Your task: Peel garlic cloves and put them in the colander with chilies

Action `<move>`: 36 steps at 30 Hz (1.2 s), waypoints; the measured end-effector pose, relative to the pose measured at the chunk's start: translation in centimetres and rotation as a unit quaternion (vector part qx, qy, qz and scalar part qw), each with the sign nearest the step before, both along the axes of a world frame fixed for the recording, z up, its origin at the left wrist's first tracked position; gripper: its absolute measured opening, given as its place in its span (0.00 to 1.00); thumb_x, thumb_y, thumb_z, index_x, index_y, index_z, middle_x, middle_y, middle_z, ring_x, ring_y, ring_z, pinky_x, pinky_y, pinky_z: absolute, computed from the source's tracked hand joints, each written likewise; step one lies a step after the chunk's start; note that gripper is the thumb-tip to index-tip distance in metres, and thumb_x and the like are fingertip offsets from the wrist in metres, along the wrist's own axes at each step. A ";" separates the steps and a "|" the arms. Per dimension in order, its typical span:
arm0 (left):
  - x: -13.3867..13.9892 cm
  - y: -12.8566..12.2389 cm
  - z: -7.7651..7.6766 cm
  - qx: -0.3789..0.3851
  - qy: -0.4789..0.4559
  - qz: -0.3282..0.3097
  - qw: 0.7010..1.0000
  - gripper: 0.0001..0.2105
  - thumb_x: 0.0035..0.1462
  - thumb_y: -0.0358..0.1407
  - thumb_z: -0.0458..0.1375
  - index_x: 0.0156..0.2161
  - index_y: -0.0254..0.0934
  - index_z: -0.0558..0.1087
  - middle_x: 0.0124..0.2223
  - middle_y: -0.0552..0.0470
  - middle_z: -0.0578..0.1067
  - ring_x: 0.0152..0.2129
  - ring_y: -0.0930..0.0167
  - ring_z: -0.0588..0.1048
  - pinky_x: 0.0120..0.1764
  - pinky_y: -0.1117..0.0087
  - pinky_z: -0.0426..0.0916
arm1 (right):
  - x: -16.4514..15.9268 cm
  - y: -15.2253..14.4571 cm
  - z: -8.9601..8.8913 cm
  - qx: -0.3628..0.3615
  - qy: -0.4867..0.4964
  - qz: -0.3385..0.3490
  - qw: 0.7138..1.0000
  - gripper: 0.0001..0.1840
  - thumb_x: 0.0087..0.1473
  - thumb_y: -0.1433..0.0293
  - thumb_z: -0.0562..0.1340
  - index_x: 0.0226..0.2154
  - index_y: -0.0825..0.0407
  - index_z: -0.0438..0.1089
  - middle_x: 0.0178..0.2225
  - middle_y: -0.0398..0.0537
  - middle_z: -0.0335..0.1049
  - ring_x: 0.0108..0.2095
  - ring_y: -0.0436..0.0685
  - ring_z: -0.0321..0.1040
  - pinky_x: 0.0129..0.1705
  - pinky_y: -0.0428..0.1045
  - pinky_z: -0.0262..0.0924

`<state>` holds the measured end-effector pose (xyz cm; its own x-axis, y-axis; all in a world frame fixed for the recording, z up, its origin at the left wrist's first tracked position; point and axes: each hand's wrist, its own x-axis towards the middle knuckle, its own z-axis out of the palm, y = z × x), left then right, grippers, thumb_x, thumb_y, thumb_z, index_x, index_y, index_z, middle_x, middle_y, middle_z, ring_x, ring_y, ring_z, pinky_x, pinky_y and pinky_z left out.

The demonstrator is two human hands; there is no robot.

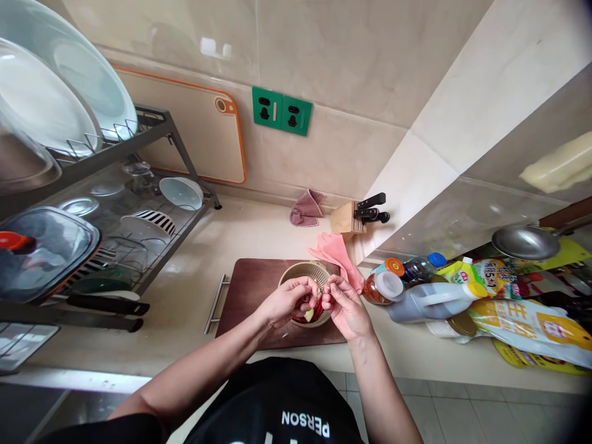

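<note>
My left hand (287,302) and my right hand (349,308) meet over a beige colander (303,269), fingertips close together. Both are closed in a pinch around something small and pale, too hidden by the fingers to name. Inside the colander lie red pieces that look like chili peppers (318,313), with a pale yellow piece (309,316) among them. Under the colander is a dark brown cutting board (245,296) on the counter. A small white scrap rests on the board near its front edge.
A dish rack (178,145) with plates and bowls stands left. Behind are a knife block (343,219), a pink cloth (335,251) and a mauve cloth (306,208). Jars, bottles and bags, including a grey jug (425,302), crowd the right. A metal handle (216,302) lies beside the board.
</note>
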<state>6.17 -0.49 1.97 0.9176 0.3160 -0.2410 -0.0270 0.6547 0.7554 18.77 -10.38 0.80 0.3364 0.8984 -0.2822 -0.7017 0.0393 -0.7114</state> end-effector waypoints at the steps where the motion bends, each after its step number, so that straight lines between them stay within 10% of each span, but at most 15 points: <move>1: 0.4 -0.2 0.1 0.009 0.001 -0.013 1.000 0.08 0.52 0.37 0.53 0.28 0.33 0.64 0.21 0.56 0.65 0.12 0.82 0.51 0.15 0.79 0.38 | 0.0 -0.2 0.2 0.000 -0.017 -0.008 1.000 0.11 0.42 0.69 0.71 0.31 0.52 0.72 0.25 0.41 0.67 0.23 0.45 0.62 0.24 0.40 0.60; 7: 1.2 -0.5 0.1 0.133 0.009 -0.082 0.988 0.15 0.55 0.40 0.48 0.22 0.33 0.63 0.16 0.57 0.61 0.11 0.81 0.51 0.15 0.77 0.42 | -0.4 -0.6 0.9 -0.009 -0.148 -0.037 0.988 0.08 0.47 0.66 0.68 0.27 0.53 0.72 0.23 0.41 0.66 0.22 0.46 0.60 0.24 0.42 0.57; 18: 0.4 0.2 0.2 0.128 -0.023 -0.112 0.985 0.20 0.58 0.48 0.48 0.24 0.33 0.62 0.18 0.59 0.58 0.12 0.81 0.49 0.16 0.77 0.42 | 0.9 0.1 1.0 0.005 -0.400 0.004 0.916 0.05 0.52 0.67 0.64 0.26 0.50 0.72 0.28 0.44 0.66 0.32 0.52 0.63 0.39 0.49 0.59; 26: 0.9 0.1 -0.6 0.119 0.023 -0.059 0.991 0.17 0.55 0.43 0.50 0.20 0.35 0.59 0.15 0.60 0.56 0.12 0.81 0.49 0.16 0.77 0.41 | 0.7 0.4 1.8 0.010 -0.490 -0.006 0.872 0.06 0.53 0.69 0.62 0.27 0.49 0.73 0.28 0.45 0.66 0.32 0.54 0.63 0.37 0.49 0.59; 36: 1.1 -0.1 -0.7 0.079 0.065 0.024 0.994 0.15 0.49 0.40 0.51 0.17 0.35 0.58 0.13 0.61 0.54 0.11 0.82 0.47 0.16 0.77 0.39 | 0.0 1.0 0.5 -0.001 -0.470 -0.026 0.882 0.06 0.53 0.68 0.62 0.28 0.49 0.73 0.29 0.46 0.68 0.33 0.55 0.64 0.39 0.50 0.61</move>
